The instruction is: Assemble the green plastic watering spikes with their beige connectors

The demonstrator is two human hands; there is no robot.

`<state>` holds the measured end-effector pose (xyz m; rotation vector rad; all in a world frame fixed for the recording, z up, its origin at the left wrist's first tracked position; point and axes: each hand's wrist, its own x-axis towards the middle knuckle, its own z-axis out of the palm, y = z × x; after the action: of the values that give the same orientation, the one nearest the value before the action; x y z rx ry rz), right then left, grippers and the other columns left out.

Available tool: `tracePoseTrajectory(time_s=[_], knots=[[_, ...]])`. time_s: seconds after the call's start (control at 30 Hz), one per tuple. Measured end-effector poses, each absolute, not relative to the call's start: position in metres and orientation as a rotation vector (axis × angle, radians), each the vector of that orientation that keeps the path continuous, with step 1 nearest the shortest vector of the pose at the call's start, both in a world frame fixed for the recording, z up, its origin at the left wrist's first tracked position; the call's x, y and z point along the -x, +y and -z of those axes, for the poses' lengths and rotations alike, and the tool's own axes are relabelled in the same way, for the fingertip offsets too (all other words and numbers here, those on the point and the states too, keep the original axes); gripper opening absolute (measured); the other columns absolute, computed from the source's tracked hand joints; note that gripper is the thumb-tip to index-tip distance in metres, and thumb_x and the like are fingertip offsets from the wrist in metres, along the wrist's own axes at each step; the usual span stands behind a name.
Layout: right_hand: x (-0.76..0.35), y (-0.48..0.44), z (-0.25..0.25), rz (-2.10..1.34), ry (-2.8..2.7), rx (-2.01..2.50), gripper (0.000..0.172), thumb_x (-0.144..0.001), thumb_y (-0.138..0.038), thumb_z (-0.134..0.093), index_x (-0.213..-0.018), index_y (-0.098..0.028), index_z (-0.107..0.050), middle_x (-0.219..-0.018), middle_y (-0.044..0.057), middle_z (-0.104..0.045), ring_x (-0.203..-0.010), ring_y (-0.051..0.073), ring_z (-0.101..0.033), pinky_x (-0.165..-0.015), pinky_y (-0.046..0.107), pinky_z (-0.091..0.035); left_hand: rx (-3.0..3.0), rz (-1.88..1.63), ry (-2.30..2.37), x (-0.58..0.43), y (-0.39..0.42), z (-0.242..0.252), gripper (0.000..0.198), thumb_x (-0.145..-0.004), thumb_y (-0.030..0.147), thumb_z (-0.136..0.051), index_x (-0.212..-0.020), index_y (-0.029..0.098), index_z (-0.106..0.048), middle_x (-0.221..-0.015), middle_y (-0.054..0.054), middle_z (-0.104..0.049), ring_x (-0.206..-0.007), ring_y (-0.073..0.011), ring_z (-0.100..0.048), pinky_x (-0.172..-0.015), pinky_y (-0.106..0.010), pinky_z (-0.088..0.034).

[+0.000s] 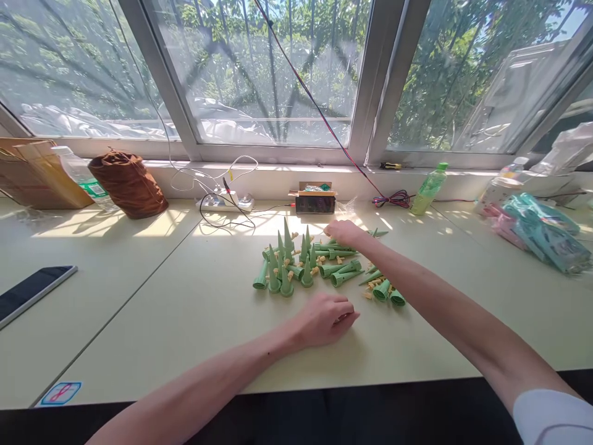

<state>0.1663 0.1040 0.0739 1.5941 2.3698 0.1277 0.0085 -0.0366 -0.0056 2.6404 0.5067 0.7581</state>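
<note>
Table: pale top, crossed by a seam (125, 312); the far strip is lit by sun in patches.
Window side: table is backed by a sill and framed windows (377, 93); foliage and bars are seen through the glass.
Left end: cardboard box (55, 179), clear bottle (86, 179) and brown bundle (128, 185) are lined up by the sill; dark-screened device (34, 290) is laid nearer.
Back centre: power strip (225, 203) is plugged with cables; black box (315, 205) is set to its right.
Back right: cable coil (393, 199), green bottle (428, 191), then teal packets (540, 228) piled.
Green parts: grouped mid-table; cones (273, 278) are stood upright at left, tubes (345, 276) are laid flat at right, yellow fittings (367, 295) are scattered among them.
Left hand (327, 321): rested in front of the group, fingers curled, narrow; whether anything is held cannot be told.
Right hand (345, 232): extended over the group's far side, fingers bent, narrow; grip and contact cannot be told, fingertips are partly hidden.
</note>
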Motion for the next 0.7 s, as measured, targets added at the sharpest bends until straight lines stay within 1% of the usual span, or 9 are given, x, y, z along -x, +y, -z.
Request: tracePoseTrajectory(time_s=[0.2,0.4,0.7], knots=[[-0.168,0.1,-0.072,-0.159,2.351,-1.55,0.032,-0.089,-0.003,-0.05,-0.11,-0.015,-0.071,-0.111,0.017,-0.071,-0.102,0.026,-0.069,-0.075,0.028,-0.048,-2.645,-0.777,0.493,-0.009,-0.036,0.006,0.036,-0.095,0.02,-0.049,-0.06,0.016,-0.045,-0.059,0.002,-0.044,-0.049,-0.0084,-0.032,-0.05,-0.027,-0.024],[-0.173,0.095,-0.072,-0.171,2.339,-1.506,0.034,-0.088,-0.001,-0.05,-0.11,-0.015,-0.071,-0.112,0.016,-0.07,-0.101,0.026,-0.069,-0.075,0.029,-0.048,-2.659,-0.772,0.482,-0.008,-0.035,0.006,0.036,-0.096,0.02,-0.049,-0.06,0.017,-0.045,-0.059,0.002,-0.043,-0.051,-0.0094,-0.035,-0.05,-0.027,-0.025],[-0.175,0.089,-0.076,-0.188,2.358,-1.475,0.033,-0.088,-0.004,-0.05,-0.107,-0.016,-0.074,-0.114,0.017,-0.07,-0.101,0.027,-0.069,-0.076,0.03,-0.048,-2.672,-0.752,0.482,-0.008,-0.034,0.008,0.037,-0.097,0.022,-0.047,-0.06,0.017,-0.045,-0.059,0.002,-0.044,-0.051,-0.0093,-0.037,-0.051,-0.027,-0.025]])
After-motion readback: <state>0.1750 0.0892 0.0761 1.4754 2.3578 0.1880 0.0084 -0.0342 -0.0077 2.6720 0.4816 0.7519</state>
